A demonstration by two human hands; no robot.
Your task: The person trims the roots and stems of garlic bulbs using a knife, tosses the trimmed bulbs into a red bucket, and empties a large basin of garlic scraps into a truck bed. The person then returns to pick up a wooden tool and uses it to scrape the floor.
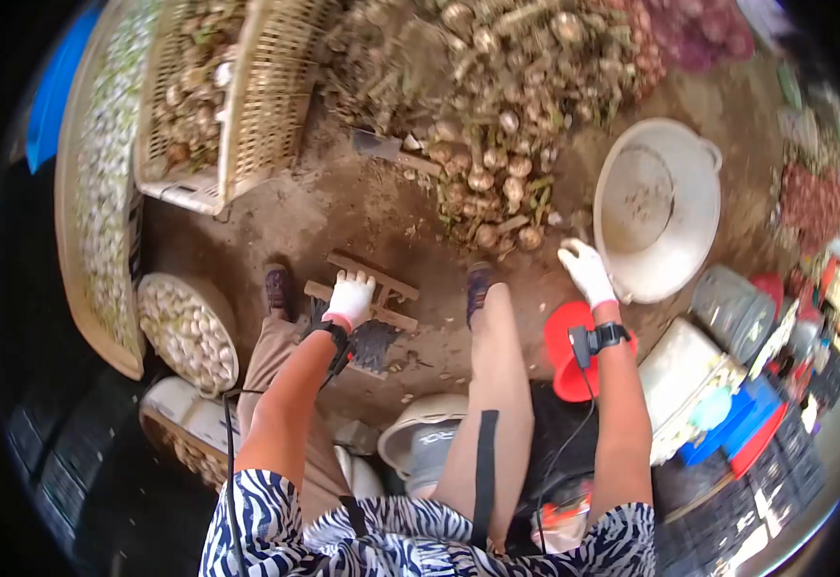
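My left hand, in a white glove, has its fingers curled over a small wooden frame on the ground between my feet. A dark ribbed piece lies under that wrist, against the frame. Also gloved in white, my right hand is beside the rim of a large white basin; its fingers are slightly bent and apart, with nothing visible in them. Below that wrist stands a red bucket. Garlic bulbs with cut stalks lie in a heap ahead of my hands.
A cream plastic crate of bulbs stands at the left, by a long tub of pale pieces. A round basket holds peeled-looking cloves or bulbs. A clear container and blue basins are at the right.
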